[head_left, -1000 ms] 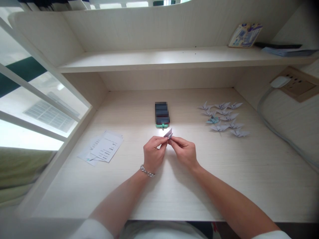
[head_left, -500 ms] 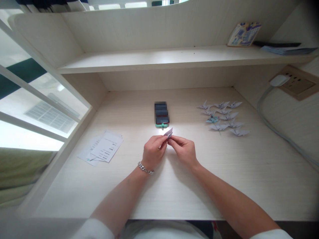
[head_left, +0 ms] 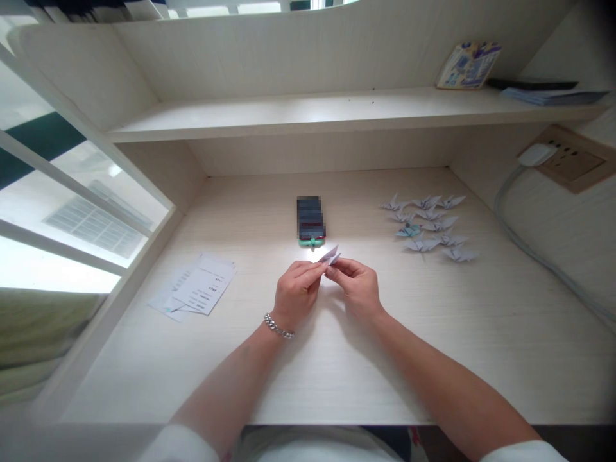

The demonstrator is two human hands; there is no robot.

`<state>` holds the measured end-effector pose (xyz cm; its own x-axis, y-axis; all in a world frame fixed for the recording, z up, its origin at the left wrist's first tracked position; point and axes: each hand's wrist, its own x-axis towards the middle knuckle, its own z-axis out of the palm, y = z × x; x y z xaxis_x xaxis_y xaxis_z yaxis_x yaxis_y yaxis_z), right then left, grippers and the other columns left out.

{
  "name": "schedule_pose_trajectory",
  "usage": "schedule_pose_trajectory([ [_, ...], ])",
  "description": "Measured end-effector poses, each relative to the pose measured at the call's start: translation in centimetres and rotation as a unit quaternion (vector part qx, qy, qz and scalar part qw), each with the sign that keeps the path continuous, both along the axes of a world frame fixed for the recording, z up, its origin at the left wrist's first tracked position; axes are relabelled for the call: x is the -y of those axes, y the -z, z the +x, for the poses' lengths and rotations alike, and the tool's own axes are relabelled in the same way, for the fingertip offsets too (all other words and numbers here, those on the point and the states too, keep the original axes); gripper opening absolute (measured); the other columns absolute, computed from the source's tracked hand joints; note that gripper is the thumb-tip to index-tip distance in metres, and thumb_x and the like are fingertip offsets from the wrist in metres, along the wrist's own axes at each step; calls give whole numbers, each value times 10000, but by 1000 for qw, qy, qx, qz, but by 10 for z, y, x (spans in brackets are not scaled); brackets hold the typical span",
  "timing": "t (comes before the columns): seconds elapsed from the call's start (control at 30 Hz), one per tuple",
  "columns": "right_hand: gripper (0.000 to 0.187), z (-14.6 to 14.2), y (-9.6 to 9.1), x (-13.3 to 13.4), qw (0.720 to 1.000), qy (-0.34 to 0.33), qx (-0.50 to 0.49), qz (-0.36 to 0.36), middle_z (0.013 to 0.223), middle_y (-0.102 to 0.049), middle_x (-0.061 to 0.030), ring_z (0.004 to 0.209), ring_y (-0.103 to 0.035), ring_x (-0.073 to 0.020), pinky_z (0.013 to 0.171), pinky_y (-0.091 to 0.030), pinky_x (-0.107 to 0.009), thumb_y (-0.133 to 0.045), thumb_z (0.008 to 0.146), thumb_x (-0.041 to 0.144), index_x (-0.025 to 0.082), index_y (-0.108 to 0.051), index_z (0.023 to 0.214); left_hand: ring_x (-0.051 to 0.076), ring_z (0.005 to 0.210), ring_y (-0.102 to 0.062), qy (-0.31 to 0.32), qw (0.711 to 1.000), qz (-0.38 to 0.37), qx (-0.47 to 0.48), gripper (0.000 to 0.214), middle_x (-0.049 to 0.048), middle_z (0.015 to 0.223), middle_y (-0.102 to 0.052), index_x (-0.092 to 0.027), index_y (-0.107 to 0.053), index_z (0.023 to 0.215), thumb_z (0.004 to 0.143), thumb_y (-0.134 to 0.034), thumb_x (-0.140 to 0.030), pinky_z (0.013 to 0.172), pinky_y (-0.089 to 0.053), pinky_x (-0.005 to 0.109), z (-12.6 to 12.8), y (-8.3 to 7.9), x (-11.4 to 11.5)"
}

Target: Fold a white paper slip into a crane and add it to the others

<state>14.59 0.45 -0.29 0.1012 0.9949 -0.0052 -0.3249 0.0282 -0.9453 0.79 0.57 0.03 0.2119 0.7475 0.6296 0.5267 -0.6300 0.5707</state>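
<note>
Folded paper [head_left: 330, 255] is being held over the middle of the desk [head_left: 337, 378], just on the near side of a dark phone [head_left: 310, 217] with a green piece at its near end. By the left hand [head_left: 297, 289], the paper is being pinched from the left, thumb and fingers being kept nearly together; a chain bracelet [head_left: 278, 326] is being worn on that wrist. By the right hand [head_left: 356, 287], the near right part is being gripped with thumb and fingertips drawn close, the other fingers being curled. Whether the desk is being touched by the paper cannot be told. To the right, well apart from the hands, a cluster of white paper birds [head_left: 421, 245] is being displayed, a blue bird [head_left: 408, 230] being included. At left, printed slips [head_left: 206, 282] are being overlapped.
</note>
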Motion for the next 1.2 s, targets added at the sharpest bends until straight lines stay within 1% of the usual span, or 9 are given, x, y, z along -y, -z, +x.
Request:
schedule_pose_trajectory([
  [0.2, 307, 1, 1, -3, 1000, 14, 14, -17, 834, -709, -70, 740, -656, -197, 756, -531, -376, -713, 667, 367, 149, -694, 882, 164, 906, -593, 12, 999, -42, -6, 370, 56, 975, -683, -240, -587, 1161, 815, -520, -125, 781, -515, 305, 4, -4, 4],
  [0.3, 296, 3, 3, -4, 999, 23, 30, -21, 831, -705, -69, 725, -656, -184, 732, -540, -358, -666, 713, 388, 146, -685, 883, 156, 869, -607, 17, 995, -89, 38, 303, 57, 967, -675, -232, -632, 1077, 804, -535, -140, 754, -524, 287, 6, -5, 7],
  [0.43, 313, 5, 4, -5, 998, 19, 59, -24, 807, -702, -80, 720, -660, -193, 687, -547, -344, -644, 729, 398, 135, -672, 899, 142, 750, -620, -34, 979, -160, 119, 155, 57, 874, -674, -187, -668, 906, 773, -594, -213, 678, -532, 268, 3, -4, 6],
  [0.53, 336, 6, 4, -5, 997, 21, 69, -29, 781, -700, -81, 711, -662, -200, 661, -551, -343, -639, 726, 419, 134, -669, 902, 152, 765, -626, -54, 965, -208, 153, 153, 63, 862, -663, -167, -656, 862, 756, -618, -270, 668, -536, 270, 0, -2, 3],
  [0.73, 289, 5, 0, -3, 996, 5, 89, -10, 768, -700, -72, 689, -651, -184, 677, -548, -335, -651, 720, 393, 136, -679, 850, 166, 848, -636, 19, 930, -293, 222, 275, 94, 964, -650, -149, -615, 949, 720, -664, -292, 742, -545, 299, 4, -3, 4],
  [0.87, 258, 5, -2, -2, 992, -18, 122, 12, 761, -691, -70, 696, -644, -184, 670, -545, -327, -648, 724, 369, 140, -677, 839, 159, 787, -650, 41, 921, -301, 246, 217, 92, 877, -670, -135, -624, 895, 737, -647, -283, 742, -547, 308, 5, -3, 4],
  [0.97, 253, 5, -2, -1, 990, -31, 135, 21, 776, -686, -70, 707, -643, -186, 674, -545, -326, -638, 729, 368, 146, -671, 848, 157, 759, -653, 28, 926, -291, 237, 188, 83, 838, -683, -139, -653, 858, 740, -641, -285, 723, -549, 298, 3, -4, 4],
  [1.1, 250, 6, 0, -1, 989, -37, 142, 29, 791, -686, -66, 723, -645, -188, 687, -544, -327, -630, 734, 367, 154, -663, 860, 170, 802, -655, 1, 939, -256, 229, 175, 82, 889, -692, -155, -692, 837, 722, -657, -282, 749, -548, 301, 1, -5, 3],
  [1.2, 233, 5, 0, -1, 986, -39, 157, 33, 807, -687, -63, 725, -645, -187, 692, -540, -324, -621, 740, 360, 164, -659, 859, 171, 780, -660, -8, 940, -251, 229, 162, 74, 863, -699, -165, -701, 825, 714, -665, -276, 741, -552, 307, 1, -5, 4],
])
